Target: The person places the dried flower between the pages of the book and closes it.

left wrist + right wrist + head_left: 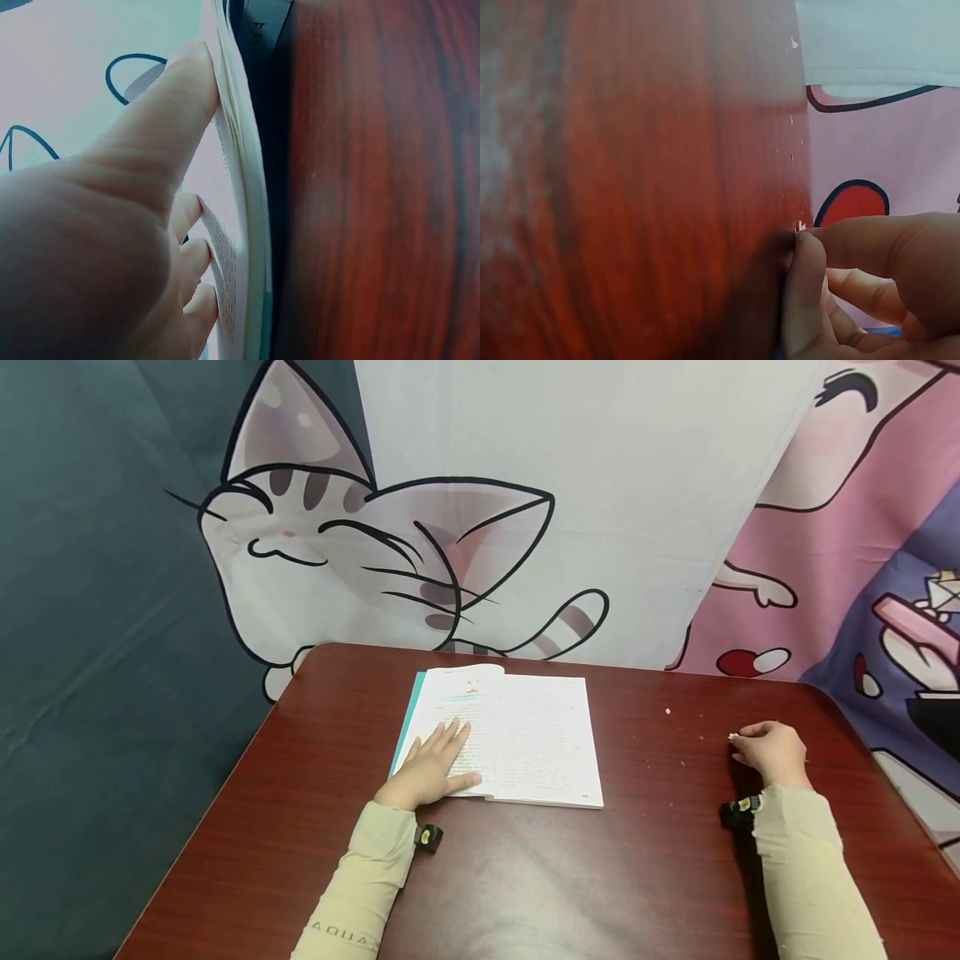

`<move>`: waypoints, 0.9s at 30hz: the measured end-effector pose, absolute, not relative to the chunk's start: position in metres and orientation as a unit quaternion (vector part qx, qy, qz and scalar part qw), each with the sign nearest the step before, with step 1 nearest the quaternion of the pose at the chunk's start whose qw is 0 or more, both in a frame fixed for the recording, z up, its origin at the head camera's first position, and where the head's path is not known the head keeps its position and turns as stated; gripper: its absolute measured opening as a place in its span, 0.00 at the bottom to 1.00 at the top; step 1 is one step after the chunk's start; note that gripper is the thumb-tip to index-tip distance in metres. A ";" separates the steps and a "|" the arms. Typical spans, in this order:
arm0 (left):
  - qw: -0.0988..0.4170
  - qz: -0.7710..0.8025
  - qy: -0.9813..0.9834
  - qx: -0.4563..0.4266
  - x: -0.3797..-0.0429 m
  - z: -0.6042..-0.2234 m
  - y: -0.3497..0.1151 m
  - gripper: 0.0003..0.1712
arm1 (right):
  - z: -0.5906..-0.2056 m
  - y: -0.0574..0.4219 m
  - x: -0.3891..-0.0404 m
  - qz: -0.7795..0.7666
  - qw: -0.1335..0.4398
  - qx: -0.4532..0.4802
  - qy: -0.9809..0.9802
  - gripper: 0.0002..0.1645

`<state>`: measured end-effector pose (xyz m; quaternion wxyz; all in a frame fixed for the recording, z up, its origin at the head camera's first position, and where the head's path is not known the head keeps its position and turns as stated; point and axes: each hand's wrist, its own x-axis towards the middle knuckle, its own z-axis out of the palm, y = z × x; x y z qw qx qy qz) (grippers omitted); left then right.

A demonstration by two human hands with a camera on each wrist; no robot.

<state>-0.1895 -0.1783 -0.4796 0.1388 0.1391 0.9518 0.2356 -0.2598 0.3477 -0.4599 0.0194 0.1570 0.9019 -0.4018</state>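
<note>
Can read "AQUA" plus an unclear letter on left sleeve (360, 885), leading up to left hand (427, 774) spread wide and flat on open book (543, 735), over its left page, presumably to keep paper from lifting. Cannot make out book's print, too small beneath a blue streak (459, 697). Past pale crumbs (667, 711) on wooden table (525, 877), note right hand (772, 753) narrowed to a thumb-and-forefinger pinch on tiny white fragment (801, 225), probably too slight for a fuller grip.
</note>
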 end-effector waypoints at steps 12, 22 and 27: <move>0.141 0.232 0.952 0.141 -0.188 -0.473 -0.176 0.53 | -0.453 0.352 -0.264 -0.394 0.080 0.137 0.906 0.16; 0.144 0.239 0.950 0.142 -0.185 -0.466 -0.175 0.52 | -0.456 0.350 -0.258 -0.432 0.054 0.147 0.888 0.16; 0.139 0.244 0.950 0.140 -0.185 -0.471 -0.176 0.52 | -0.457 0.349 -0.254 -0.457 0.049 0.140 0.877 0.17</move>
